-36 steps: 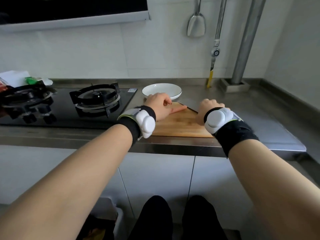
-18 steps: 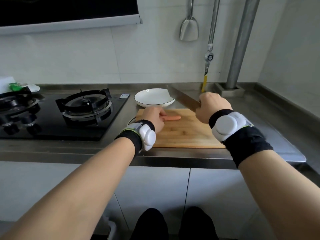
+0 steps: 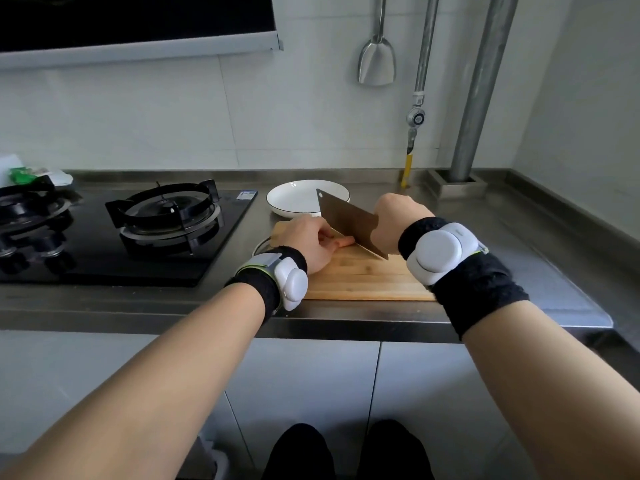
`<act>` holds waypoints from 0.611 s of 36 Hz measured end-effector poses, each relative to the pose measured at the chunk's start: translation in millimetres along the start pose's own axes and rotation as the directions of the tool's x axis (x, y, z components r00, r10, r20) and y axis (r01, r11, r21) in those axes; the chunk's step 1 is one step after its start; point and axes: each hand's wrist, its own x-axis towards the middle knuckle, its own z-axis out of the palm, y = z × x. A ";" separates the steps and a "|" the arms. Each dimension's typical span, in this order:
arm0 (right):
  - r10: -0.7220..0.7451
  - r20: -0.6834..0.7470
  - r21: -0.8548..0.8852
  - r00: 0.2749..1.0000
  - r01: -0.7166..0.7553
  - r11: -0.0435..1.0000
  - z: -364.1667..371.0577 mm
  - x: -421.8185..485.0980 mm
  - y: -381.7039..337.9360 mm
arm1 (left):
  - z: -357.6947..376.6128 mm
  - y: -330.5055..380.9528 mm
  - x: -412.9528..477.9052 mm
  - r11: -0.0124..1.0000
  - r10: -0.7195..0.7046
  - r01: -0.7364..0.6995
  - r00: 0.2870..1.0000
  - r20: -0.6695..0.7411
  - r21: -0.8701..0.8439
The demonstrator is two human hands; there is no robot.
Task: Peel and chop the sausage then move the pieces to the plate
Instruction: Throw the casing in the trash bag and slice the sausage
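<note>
A pink sausage (image 3: 346, 241) lies on the wooden cutting board (image 3: 360, 278). My left hand (image 3: 306, 242) holds its left part down with curled fingers, so only the right end shows. My right hand (image 3: 394, 220) grips the handle of a cleaver (image 3: 349, 221), and the handle is hidden in my fist. The blade slants down to the right, its edge over the sausage's exposed end. Behind the board stands a white plate (image 3: 294, 195), with nothing visible in it; the blade covers part of it.
A black gas hob (image 3: 162, 216) with two burners fills the counter to the left. A metal pipe (image 3: 481, 91) rises at the back right and a spatula (image 3: 376, 60) hangs on the wall. The steel counter (image 3: 540, 244) stretches right of the board.
My right hand has lifted the cleaver off the board and swung its blade over the sausage's right end. My left hand stayed on the sausage.
</note>
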 end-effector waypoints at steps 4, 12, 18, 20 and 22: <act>0.004 0.024 -0.012 1.000 -0.004 1.000 0.7 2.0 -0.9 | 7.4 0.9 1.4 0.999 0.044 -0.044 0.999 -0.023 0.007; -0.008 0.066 -0.033 0.998 0.010 0.999 1.3 6.0 -7.4 | 7.8 0.7 -1.5 0.996 0.084 -0.081 0.994 -0.067 0.040; -0.004 0.098 0.008 0.995 0.003 1.000 -2.7 2.1 -3.8 | 7.5 -0.9 -8.4 0.990 0.141 -0.142 0.988 -0.069 -0.008; -0.005 0.110 0.009 0.994 0.004 1.000 -5.0 1.8 -2.1 | 9.4 -1.5 -6.4 0.987 0.156 -0.159 0.986 -0.066 -0.029; -0.003 0.124 0.002 0.992 0.002 1.000 -4.8 1.5 0.1 | 12.9 -0.5 -4.6 0.983 0.164 -0.169 0.984 -0.069 -0.074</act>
